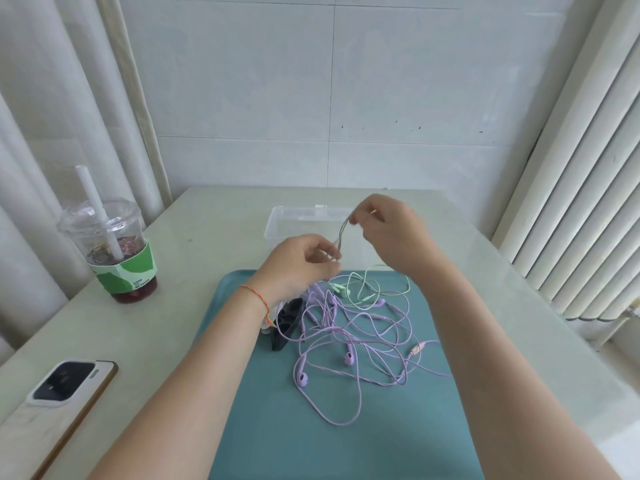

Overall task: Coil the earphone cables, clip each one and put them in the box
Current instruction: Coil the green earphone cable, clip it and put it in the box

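While the phone sits off at the near left corner of the table doing nothing, the real mess is on the teal tray: a loose tangle of purple earphones sprawled across the middle, with a mint green pair lying just behind it at the far edge of the tray. Some dark clips sit at the left of the pile, partly under the left wrist

Both hands are up above the far end of the tray. Left hand has its fingers curled in and pinches one end of a short bundle of cable, right hand pinches the other end a bit higher, so a few strands run between them. Looks greyish from here, too thin and blurry to say more

Handling-wise I'd guess this stuff weighs next to nothing, totally limp, springs out of a coil the second you let go, and it snags on its neighbours. Best to hold the loops pinched at one spot where all strands cross, not by the buds or the plug, since those joints look like the weak bit

Clear box waits right behind the hands, looks empty as far as I can tell. Iced drink cup is well off to the left
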Demonstrator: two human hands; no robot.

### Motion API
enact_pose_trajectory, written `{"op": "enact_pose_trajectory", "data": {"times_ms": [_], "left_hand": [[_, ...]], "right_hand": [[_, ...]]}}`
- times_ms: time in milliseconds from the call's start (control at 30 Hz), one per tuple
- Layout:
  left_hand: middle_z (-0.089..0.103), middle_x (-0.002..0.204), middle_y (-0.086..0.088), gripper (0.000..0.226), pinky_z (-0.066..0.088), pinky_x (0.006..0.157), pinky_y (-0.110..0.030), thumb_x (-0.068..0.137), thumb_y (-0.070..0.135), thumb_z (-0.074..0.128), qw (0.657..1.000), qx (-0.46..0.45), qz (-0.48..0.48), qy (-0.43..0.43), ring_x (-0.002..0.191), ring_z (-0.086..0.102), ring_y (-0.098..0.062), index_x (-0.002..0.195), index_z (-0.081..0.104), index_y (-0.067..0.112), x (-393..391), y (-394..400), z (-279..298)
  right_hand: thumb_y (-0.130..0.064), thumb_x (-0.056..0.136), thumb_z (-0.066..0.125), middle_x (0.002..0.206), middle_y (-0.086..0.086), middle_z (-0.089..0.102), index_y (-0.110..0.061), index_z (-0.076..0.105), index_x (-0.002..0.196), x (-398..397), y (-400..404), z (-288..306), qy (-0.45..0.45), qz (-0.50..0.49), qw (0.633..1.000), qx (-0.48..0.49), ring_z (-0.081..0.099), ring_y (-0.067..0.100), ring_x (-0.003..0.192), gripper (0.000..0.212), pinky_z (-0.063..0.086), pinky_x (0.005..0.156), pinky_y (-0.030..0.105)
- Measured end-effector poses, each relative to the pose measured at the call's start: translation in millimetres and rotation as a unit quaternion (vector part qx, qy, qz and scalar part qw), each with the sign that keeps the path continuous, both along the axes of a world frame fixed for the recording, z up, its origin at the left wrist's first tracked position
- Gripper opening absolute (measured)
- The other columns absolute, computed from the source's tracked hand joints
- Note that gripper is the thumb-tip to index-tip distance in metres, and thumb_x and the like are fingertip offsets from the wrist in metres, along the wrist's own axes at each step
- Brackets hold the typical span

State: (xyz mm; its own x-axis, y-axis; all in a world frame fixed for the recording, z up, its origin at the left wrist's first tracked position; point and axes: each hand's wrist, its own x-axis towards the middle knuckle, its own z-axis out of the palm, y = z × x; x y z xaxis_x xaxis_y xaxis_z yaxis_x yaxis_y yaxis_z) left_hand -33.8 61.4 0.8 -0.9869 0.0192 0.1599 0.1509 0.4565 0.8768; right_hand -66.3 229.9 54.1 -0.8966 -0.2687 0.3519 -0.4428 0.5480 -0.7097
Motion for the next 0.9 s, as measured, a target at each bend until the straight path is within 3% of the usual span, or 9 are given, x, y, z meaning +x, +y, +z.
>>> {"op": "enact_pose_trajectory", "data": {"times_ms": [100,267,400,500,567,667,767,900], "left_hand": [[0.071,0.085,0.000,0.010,0.055,0.077,-0.032,0.082,0.022,0.076,1.000,-0.001,0.014,-0.022,0.075,0.065,-0.014,0.086,0.069,0.027,-2,0,-6],[0.061,0.113,0.003,0.032,0.047,0.087,-0.024,0.080,0.023,0.077,0.999,-0.001,0.028,-0.031,0.101,0.059,-0.009,0.106,0.062,0.033,-1,0,-4],[0.060,0.120,0.009,0.037,0.042,0.084,-0.017,0.086,0.010,0.061,0.999,0.018,0.034,0.029,0.114,0.055,-0.005,0.113,0.063,0.035,2,5,6],[0.065,0.112,0.009,0.034,0.047,0.092,-0.024,0.091,0.011,0.060,0.992,0.082,0.031,0.089,0.105,0.060,-0.001,0.111,0.062,0.038,5,9,12],[0.071,0.096,0.004,0.025,0.050,0.088,-0.027,0.091,0.015,0.063,0.992,0.088,0.009,0.087,0.092,0.065,-0.006,0.100,0.066,0.038,6,10,12],[0.067,0.067,0.003,0.017,0.051,0.072,-0.027,0.090,0.014,0.064,0.999,0.021,0.000,0.037,0.067,0.062,-0.009,0.091,0.069,0.030,6,8,5],[0.058,0.059,0.012,0.015,0.049,0.066,-0.023,0.088,0.014,0.066,0.999,-0.029,0.026,0.006,0.055,0.057,-0.004,0.098,0.067,0.025,1,5,-2],[0.058,0.101,0.005,0.046,0.045,0.073,-0.019,0.081,0.021,0.075,0.998,-0.005,0.064,-0.009,0.087,0.057,-0.007,0.122,0.057,0.029,-2,0,-4]], "right_hand": [[-0.015,0.093,0.046,0.058,-0.003,0.050,-0.013,0.061,0.086,3,-1,6,-0.011,-0.038,0.981,-0.192,0.040,0.001,0.042,0.018,0.032,0.043,0.016],[-0.015,0.090,0.047,0.057,-0.003,0.050,-0.016,0.064,0.080,1,2,5,-0.060,-0.033,0.987,-0.145,0.041,0.008,0.045,0.020,0.032,0.045,0.022],[-0.011,0.092,0.047,0.057,0.005,0.055,-0.009,0.065,0.080,5,0,6,-0.114,0.056,0.973,-0.192,0.037,0.017,0.040,0.022,0.026,0.042,0.023],[-0.011,0.092,0.046,0.072,0.010,0.067,-0.003,0.065,0.083,9,2,8,-0.137,0.111,0.973,-0.151,0.036,0.020,0.040,0.022,0.025,0.041,0.022],[-0.013,0.092,0.046,0.084,0.012,0.071,-0.005,0.063,0.080,11,2,8,-0.143,0.132,0.969,-0.153,0.037,0.021,0.042,0.023,0.027,0.040,0.021],[-0.012,0.097,0.044,0.094,0.015,0.070,-0.009,0.060,0.081,13,2,11,-0.145,0.148,0.938,-0.277,0.044,0.023,0.046,0.023,0.031,0.043,0.026],[-0.013,0.100,0.043,0.101,0.009,0.067,-0.012,0.059,0.088,11,4,13,-0.111,0.133,0.918,-0.356,0.058,0.026,0.059,0.020,0.038,0.047,0.028],[-0.016,0.100,0.045,0.100,-0.006,0.062,-0.022,0.062,0.083,8,5,10,-0.077,0.108,0.931,-0.340,0.064,0.020,0.079,0.024,0.044,0.055,0.029]]}}
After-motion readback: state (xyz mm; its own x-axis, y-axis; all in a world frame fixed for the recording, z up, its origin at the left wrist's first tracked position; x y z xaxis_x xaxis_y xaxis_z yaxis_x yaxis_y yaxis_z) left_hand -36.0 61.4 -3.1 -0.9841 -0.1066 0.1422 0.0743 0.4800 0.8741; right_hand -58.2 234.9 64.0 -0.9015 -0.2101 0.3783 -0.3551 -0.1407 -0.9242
